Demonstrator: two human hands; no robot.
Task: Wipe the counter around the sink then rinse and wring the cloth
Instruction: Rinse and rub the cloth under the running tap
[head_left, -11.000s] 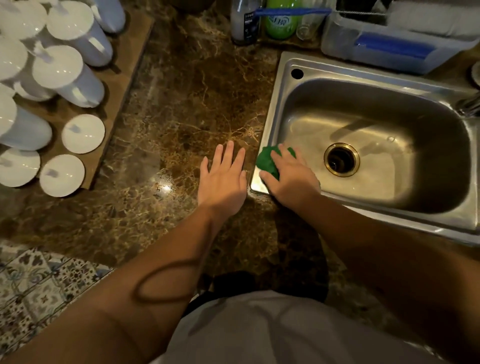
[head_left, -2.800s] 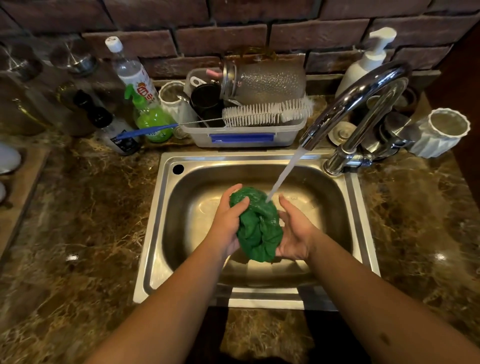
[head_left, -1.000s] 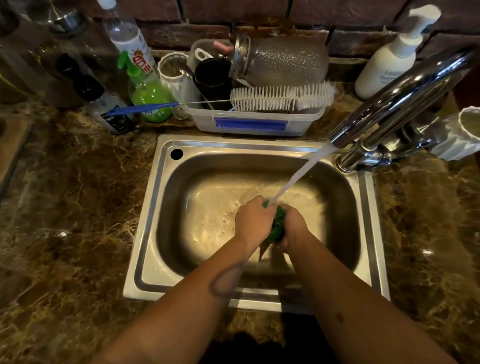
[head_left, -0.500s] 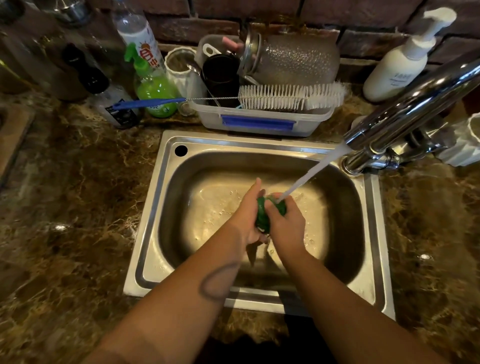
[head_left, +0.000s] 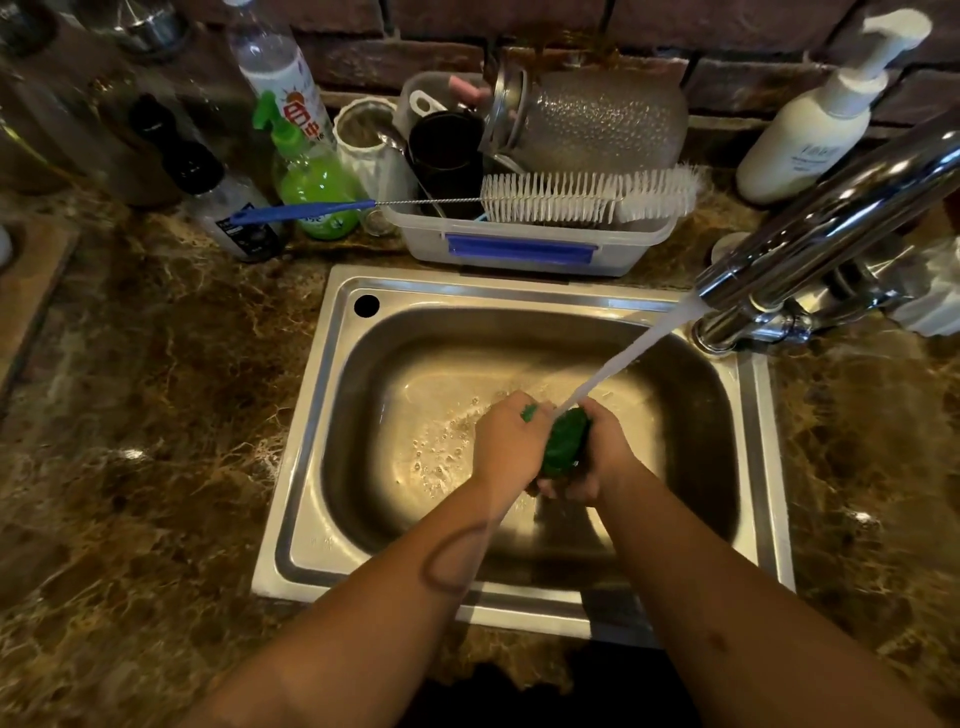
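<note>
The green cloth (head_left: 563, 444) is bunched into a tight roll over the steel sink (head_left: 332, 415), squeezed between both hands. My left hand (head_left: 511, 447) grips its left side and my right hand (head_left: 605, 454) grips its right side, knuckles up. Water streams from the chrome faucet (head_left: 831, 218) at the right and lands on the cloth's top. Most of the cloth is hidden inside my fists. The brown marble counter (head_left: 156, 415) surrounds the sink.
Behind the sink stands a plastic tub (head_left: 524, 249) with cups, a glass jar and a white bottle brush (head_left: 587, 195). Bottles and a green spray bottle (head_left: 306, 171) stand at the back left, a white pump bottle (head_left: 810, 135) at the back right.
The cloth went from the counter edge to under running water in the sink. Over the last second my hands stay clenched on it, shifting slightly as they twist it.
</note>
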